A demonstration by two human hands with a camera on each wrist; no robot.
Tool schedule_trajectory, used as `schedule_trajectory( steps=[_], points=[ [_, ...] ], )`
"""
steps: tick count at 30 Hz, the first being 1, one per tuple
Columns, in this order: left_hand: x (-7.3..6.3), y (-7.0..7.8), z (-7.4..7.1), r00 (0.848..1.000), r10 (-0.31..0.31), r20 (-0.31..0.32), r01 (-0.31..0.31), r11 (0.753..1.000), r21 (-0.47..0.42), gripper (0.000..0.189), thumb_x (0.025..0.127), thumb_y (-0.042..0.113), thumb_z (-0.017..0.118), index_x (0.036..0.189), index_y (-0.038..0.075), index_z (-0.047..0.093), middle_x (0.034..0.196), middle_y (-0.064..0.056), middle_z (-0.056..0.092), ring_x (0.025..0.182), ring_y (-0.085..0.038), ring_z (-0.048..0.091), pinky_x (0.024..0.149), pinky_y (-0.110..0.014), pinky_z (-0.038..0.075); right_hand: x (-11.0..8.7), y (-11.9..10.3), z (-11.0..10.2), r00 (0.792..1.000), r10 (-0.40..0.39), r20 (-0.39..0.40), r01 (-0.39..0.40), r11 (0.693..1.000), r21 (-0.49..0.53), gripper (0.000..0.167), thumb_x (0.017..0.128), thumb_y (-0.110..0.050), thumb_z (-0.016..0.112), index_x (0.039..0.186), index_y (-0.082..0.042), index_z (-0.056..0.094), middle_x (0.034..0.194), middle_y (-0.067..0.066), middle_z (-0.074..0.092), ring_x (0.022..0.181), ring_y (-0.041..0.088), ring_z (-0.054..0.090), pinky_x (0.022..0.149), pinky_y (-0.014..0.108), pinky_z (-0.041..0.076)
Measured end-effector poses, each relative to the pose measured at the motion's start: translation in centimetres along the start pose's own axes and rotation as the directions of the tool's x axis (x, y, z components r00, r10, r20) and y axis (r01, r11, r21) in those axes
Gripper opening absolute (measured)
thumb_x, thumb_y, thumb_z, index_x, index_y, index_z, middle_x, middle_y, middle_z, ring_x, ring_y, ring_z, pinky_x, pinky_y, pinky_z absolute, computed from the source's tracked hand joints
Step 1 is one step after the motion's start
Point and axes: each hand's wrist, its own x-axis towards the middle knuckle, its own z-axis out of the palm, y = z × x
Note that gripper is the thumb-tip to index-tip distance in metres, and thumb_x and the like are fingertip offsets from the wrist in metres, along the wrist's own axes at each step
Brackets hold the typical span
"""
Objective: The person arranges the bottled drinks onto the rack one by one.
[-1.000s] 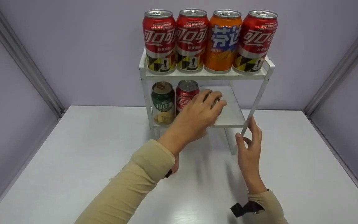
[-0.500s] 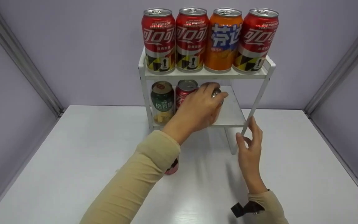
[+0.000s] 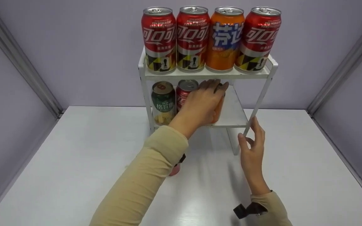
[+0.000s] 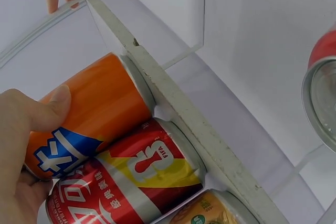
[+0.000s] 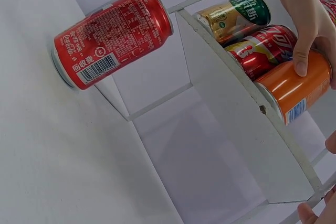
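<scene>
My left hand [image 3: 200, 102] grips an orange soda can [image 3: 218, 110] on the lower shelf of a white two-tier rack [image 3: 231, 125]. In the left wrist view the thumb lies along the can [image 4: 100, 114], whose base is at the shelf edge. Immediately left of it stands a red cola can [image 3: 183, 95], partly hidden by the hand. A green and gold can [image 3: 163, 103] stands at the shelf's left end. My right hand [image 3: 253, 153] holds the rack's front right leg between thumb and fingers.
On the upper tier several cans stand in a row: red cola cans [image 3: 159, 40] and an orange one [image 3: 225, 40]. Another red cola can [image 5: 113, 40] stands on the white table [image 3: 74, 163] before the rack, mostly behind my left forearm in the head view.
My left hand has moved slightly back and up in the head view, and more of the orange can now shows beneath it. The right hand stays at the rack's leg.
</scene>
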Motion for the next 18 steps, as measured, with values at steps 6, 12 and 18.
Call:
schedule_trajectory(
  steps=[6,12,18],
  points=[
    [0.0,0.2,0.4,0.999,0.008,-0.045,-0.007,0.999,0.032,0.055,0.096,0.021,0.056,0.147,0.008,0.044,0.146,-0.015,0.049,0.134,-0.029,0.046,0.112,-0.04,0.035,0.1,0.1,-0.1,1.0,-0.006,-0.004,0.006,1.0,-0.012,0.066,0.097,0.002,0.056,0.155,-0.006,0.027,0.147,0.013,0.036,0.137,0.022,0.032,0.095,0.024,0.038],
    [-0.1,-0.5,0.0,0.997,0.042,0.063,-0.049,0.991,0.124,0.071,0.09,0.03,0.069,0.151,0.011,0.038,0.151,-0.01,0.042,0.139,-0.025,0.04,0.114,-0.041,0.031,-0.1,0.0,0.0,1.0,0.012,0.004,-0.012,1.0,0.002,0.064,0.098,0.0,0.057,0.155,-0.009,0.029,0.146,0.01,0.038,0.138,0.019,0.031,0.097,0.025,0.038],
    [-0.2,-1.5,-1.3,0.993,0.008,0.117,-0.017,0.997,0.079,0.067,0.091,0.027,0.072,0.15,0.019,0.041,0.15,0.001,0.045,0.134,-0.019,0.045,0.109,-0.039,0.039,-0.1,-0.1,0.0,1.0,0.024,0.002,-0.024,1.0,-0.002,0.064,0.098,-0.001,0.057,0.155,-0.01,0.029,0.147,0.009,0.037,0.138,0.019,0.031,0.098,0.026,0.037]
  ],
)
